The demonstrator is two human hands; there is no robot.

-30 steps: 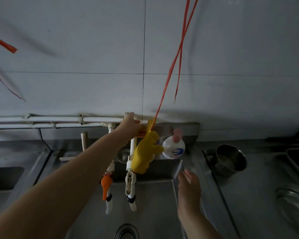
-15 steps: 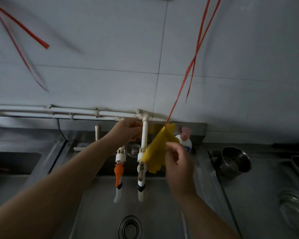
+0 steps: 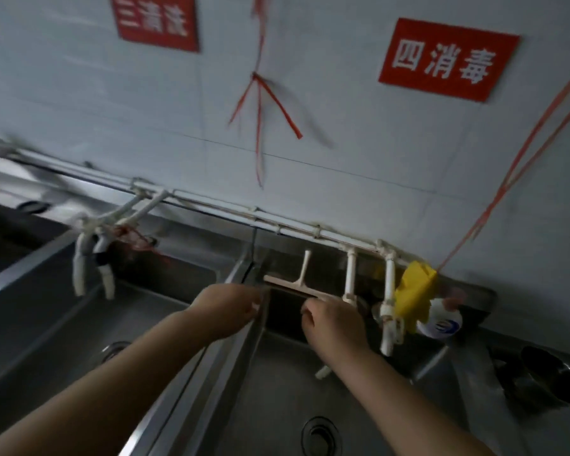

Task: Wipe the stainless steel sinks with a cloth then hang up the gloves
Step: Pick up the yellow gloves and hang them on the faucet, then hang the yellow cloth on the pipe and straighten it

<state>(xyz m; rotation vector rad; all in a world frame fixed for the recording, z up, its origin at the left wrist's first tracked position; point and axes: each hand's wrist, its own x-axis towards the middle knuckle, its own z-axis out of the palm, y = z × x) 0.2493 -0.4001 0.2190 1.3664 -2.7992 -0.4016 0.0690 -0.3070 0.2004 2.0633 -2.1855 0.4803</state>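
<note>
Yellow glove hangs at the right of the frame, draped against the rightmost white tap pipe and caught at its top by a red string that runs up and off the upper right corner. Just below and right of the glove sits a white soap bottle with a blue logo, touching or nearly touching the glove's lower edge.

Stainless steel sinks fill the lower half of the head view: the left sink and the right sink are split by a raised steel divider running from the bottom centre up to the back wall. A drain shows at the bottom of the right sink.

The left hand hovers over the divider with its fingers loosely curled downward and nothing visible in its grasp. The right hand is over the right sink, fingers also curled; motion blur leaves it unclear whether they touch the pale squeegee lying just behind them against the back wall.

A second pair of white taps hangs over the left sink, with red string tangled beside them. Two red signs with white characters are on the grey tiled wall. A dark steel bowl rests on the worktop at lower right.
</note>
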